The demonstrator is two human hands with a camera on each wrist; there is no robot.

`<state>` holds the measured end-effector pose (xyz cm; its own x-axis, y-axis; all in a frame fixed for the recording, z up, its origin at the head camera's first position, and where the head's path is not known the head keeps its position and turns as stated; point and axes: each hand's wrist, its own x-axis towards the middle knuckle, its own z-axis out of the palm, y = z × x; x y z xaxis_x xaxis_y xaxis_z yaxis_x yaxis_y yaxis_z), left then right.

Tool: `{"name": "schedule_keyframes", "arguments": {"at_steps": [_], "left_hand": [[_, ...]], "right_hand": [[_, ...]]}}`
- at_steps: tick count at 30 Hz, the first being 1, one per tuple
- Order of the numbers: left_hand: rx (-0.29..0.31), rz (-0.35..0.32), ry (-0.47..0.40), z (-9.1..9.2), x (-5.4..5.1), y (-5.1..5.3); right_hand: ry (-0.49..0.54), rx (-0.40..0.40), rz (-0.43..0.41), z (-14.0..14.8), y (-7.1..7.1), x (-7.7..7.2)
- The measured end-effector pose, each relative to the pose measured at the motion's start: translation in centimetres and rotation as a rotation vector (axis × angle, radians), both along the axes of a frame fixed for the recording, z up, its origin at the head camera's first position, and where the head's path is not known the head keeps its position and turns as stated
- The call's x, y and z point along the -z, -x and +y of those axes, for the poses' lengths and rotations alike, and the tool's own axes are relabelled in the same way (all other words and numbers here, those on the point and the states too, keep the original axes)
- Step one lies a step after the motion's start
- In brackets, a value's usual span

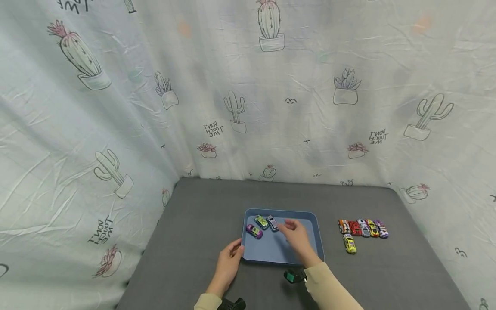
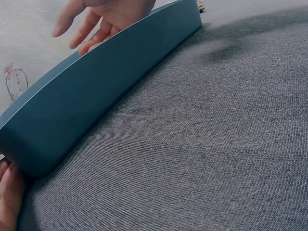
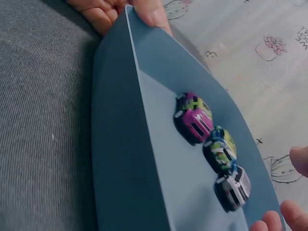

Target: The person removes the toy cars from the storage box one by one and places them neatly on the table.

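Note:
A blue tray holds three toy cars: a purple one, a green one and a silver one. My left hand grips the tray's left side near the front corner, its thumb over the rim in the right wrist view. Inside the tray area my right hand hovers just right of the silver car, fingers apart and slightly bent, holding nothing visible. In the right wrist view, its fingertips are close to the silver car with a gap between.
To the right of the tray, several toy cars stand side by side in a row, including a red one. A yellow car lies in front of the row's left end. A patterned curtain hangs behind the grey table.

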<state>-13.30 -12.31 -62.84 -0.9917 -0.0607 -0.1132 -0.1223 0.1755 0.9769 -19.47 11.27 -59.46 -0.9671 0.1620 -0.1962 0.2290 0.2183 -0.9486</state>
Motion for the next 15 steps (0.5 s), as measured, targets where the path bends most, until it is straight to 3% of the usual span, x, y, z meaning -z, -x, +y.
{"name": "schedule_keyframes", "arguments": {"at_steps": [15], "left_hand": [[-0.017, -0.017, 0.021, 0.1, 0.1, 0.1]], "right_hand": [[0.003, -0.028, 0.002, -2.2, 1.1, 0.9]]}}
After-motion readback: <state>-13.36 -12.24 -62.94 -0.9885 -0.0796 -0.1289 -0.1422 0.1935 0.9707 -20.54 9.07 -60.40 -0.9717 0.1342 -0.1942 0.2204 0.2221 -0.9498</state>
